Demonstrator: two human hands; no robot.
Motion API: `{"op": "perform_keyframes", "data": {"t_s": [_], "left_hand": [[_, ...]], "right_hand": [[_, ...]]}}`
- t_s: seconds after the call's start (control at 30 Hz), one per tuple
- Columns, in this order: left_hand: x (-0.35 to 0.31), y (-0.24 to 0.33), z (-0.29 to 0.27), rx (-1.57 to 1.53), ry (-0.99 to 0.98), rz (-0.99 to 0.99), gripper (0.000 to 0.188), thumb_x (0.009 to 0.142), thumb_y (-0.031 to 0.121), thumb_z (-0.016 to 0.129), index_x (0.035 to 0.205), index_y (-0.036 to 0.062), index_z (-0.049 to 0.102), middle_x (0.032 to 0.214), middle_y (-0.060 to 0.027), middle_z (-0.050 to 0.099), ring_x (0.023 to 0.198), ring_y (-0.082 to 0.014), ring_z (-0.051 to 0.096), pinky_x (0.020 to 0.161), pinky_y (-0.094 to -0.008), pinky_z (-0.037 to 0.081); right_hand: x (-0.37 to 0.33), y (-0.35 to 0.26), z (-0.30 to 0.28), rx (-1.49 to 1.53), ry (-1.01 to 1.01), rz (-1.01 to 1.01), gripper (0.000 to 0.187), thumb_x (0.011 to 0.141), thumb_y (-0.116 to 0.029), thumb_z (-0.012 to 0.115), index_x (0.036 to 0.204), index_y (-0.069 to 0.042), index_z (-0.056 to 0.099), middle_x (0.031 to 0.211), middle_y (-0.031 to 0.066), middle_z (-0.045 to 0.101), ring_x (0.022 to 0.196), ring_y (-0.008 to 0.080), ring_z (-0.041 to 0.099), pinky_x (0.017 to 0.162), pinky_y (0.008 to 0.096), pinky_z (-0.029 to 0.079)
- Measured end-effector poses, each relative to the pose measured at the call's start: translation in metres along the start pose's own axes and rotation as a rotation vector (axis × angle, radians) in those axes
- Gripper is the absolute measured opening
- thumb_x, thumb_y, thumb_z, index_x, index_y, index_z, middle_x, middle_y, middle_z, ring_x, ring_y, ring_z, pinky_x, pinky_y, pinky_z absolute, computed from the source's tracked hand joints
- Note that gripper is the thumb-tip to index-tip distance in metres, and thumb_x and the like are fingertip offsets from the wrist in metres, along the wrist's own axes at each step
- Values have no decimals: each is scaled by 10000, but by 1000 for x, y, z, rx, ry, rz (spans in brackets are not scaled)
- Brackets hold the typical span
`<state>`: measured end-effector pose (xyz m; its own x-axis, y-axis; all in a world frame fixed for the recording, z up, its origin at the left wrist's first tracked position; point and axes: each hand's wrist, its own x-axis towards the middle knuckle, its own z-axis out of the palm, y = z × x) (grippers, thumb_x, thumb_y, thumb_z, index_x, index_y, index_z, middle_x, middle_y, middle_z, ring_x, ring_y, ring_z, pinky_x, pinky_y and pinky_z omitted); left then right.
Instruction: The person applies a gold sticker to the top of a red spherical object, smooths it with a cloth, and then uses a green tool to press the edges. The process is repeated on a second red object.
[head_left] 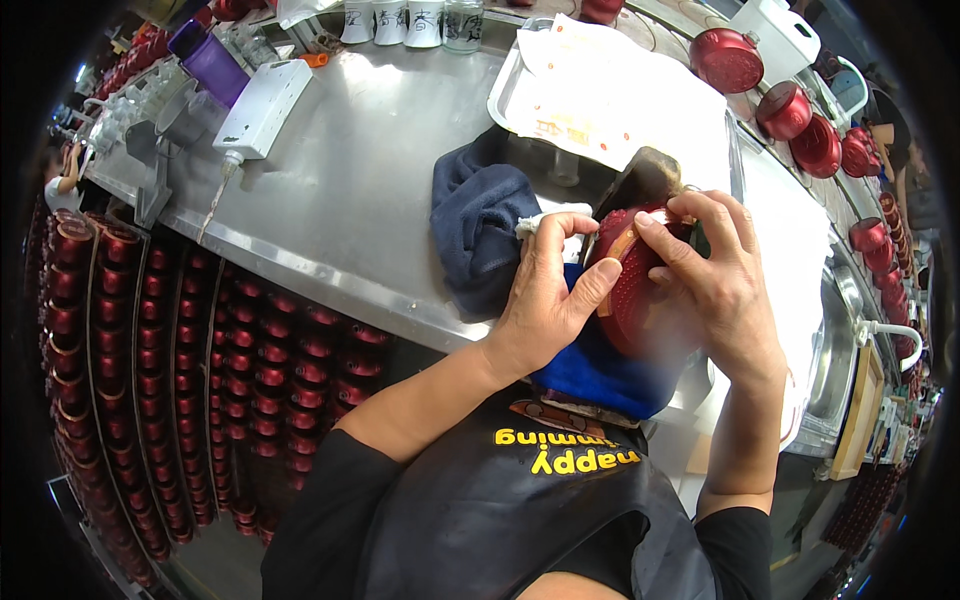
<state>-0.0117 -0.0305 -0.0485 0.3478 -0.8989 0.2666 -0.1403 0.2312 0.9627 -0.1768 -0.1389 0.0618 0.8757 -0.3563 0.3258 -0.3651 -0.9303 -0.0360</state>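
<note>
Left hand (540, 300), right hand (722, 280) on red studded piece (622, 305); blue cloth (600, 378) below.

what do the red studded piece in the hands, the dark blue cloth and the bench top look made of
Red studded piece: perhaps metal or plastic, its red coat hiding which.

Dark blue cloth: soft fabric, matte, slumped in loose folds; fibre unclear.

Bench top: likely stainless steel, bare grey with a blurred sheen.

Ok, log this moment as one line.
left hand: at edge of red studded object; right hand: on same object; navy cloth: on steel table
</note>
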Motion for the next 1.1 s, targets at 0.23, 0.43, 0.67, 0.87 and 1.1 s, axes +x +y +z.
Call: {"op": "perform_keyframes", "data": {"t_s": [0.23, 0.43, 0.67, 0.87, 1.1], "left_hand": [[-2, 2, 0, 7, -20, -11, 545, 1003, 364, 713, 1306, -19, 470, 1298, -206, 531, 1230, -323, 490, 1105, -438, 366], [9, -2, 1, -217, -14, -75, 508, 1024, 362, 691, 1283, -24, 487, 1267, -180, 560, 1215, -285, 518, 1083, -411, 401], [21, -12, 8, -260, -44, -71, 440, 1029, 296, 685, 1271, -25, 504, 1220, -161, 578, 1164, -257, 546, 1063, -391, 428], [23, -9, 6, -183, -36, 2, 443, 1020, 290, 698, 1268, -26, 511, 1207, -158, 595, 1148, -247, 563, 1044, -387, 450], [40, -7, 3, -391, -207, -239, 406, 1085, 282, 594, 1343, 0, 460, 1238, -101, 573, 1127, -105, 563, 986, -271, 483]], "right_hand": [[-1, -1, 0, 4, -20, 27, 476, 778, -72, 797, 1243, -145, 728, 1250, 98, 572, 1233, 331, 555, 984, 473, 520], [-1, 0, 0, 4, 20, 26, 543, 769, -67, 802, 1298, -116, 690, 1238, 102, 579, 1216, 341, 561, 999, 475, 515], [-10, 4, -2, 17, 32, 68, 600, 746, -53, 817, 1324, -78, 659, 1248, 115, 584, 1214, 348, 562, 1007, 472, 509], [-17, 3, 0, 15, 40, 101, 595, 746, -37, 805, 1321, -59, 654, 1279, 132, 572, 1223, 355, 553, 1018, 476, 497], [-26, 6, 1, 39, 67, 141, 583, 763, -39, 797, 1328, -49, 651, 1280, 140, 568, 1222, 371, 547, 1033, 497, 475]]}}
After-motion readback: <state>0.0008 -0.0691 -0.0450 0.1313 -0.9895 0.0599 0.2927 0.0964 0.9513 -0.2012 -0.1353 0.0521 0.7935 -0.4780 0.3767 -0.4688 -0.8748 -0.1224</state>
